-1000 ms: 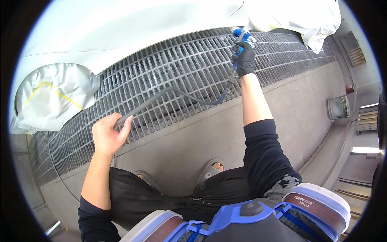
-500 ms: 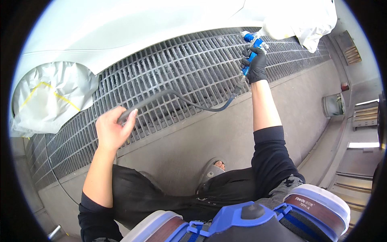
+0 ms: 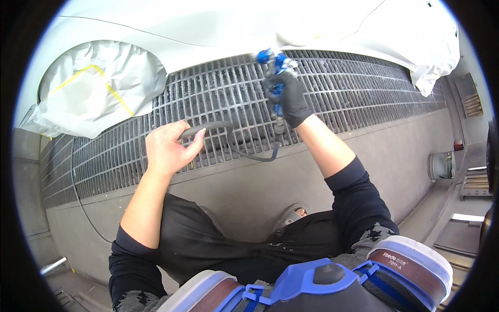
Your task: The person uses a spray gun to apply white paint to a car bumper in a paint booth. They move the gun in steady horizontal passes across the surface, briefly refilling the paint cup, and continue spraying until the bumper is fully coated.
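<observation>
My right hand [image 3: 288, 101], in a black glove, grips a blue and silver spray gun [image 3: 278, 65], slightly blurred, just in front of a glossy white car body [image 3: 223, 26]. My bare left hand [image 3: 171, 148] is closed on a grey hose [image 3: 210, 126], which loops down and back up to the gun's lower end. Crumpled paper with yellow tape [image 3: 88, 93] covers the wheel arch at the left, and more white covering [image 3: 431, 65] hangs at the car's right part.
A metal floor grate [image 3: 343, 88] runs below the car, bordered by grey floor [image 3: 379, 156]. At the right are a metal bucket [image 3: 439, 166], a small red can [image 3: 457, 145] and slatted panels [image 3: 475, 182]. A blue respirator [image 3: 301, 281] fills the lower edge below my view.
The spray gun in my right hand has swung left along the car body. My left hand is higher and farther right in the picture, and the whole view has shifted.
</observation>
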The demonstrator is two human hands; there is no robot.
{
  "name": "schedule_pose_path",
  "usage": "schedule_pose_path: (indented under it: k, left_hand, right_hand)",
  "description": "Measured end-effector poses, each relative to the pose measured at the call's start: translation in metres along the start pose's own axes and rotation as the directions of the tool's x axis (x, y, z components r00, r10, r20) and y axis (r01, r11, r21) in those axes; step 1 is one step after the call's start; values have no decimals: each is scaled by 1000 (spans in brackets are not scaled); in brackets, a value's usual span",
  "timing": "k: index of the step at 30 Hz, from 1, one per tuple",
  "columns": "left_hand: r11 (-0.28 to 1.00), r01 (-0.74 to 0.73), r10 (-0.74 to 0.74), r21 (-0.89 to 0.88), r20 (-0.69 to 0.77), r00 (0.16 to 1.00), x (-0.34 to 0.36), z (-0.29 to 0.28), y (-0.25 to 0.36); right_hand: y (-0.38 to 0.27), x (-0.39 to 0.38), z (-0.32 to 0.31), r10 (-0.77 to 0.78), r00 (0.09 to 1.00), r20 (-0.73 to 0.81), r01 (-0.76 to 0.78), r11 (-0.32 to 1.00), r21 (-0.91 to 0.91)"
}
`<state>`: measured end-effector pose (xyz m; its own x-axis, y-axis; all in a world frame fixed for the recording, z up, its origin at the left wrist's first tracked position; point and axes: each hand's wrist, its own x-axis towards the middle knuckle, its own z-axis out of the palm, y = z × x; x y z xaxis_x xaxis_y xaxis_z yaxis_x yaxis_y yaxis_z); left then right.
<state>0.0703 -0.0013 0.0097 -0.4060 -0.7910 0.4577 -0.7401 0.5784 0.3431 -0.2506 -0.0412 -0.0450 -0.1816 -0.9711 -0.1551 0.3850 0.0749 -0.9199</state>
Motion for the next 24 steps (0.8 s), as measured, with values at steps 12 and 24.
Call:
schedule_pose_path:
  k: [12,24]
  left_hand:
    - [999,-37,38,-35,20,999,3,14,13]
    - [996,45,-37,-76,101,994,14,41,43]
  right_hand:
    - [-3,34,-108,-655,690,309,429,26,-903]
    - [-82,29,-260,-255,739,-624,311,950,-19]
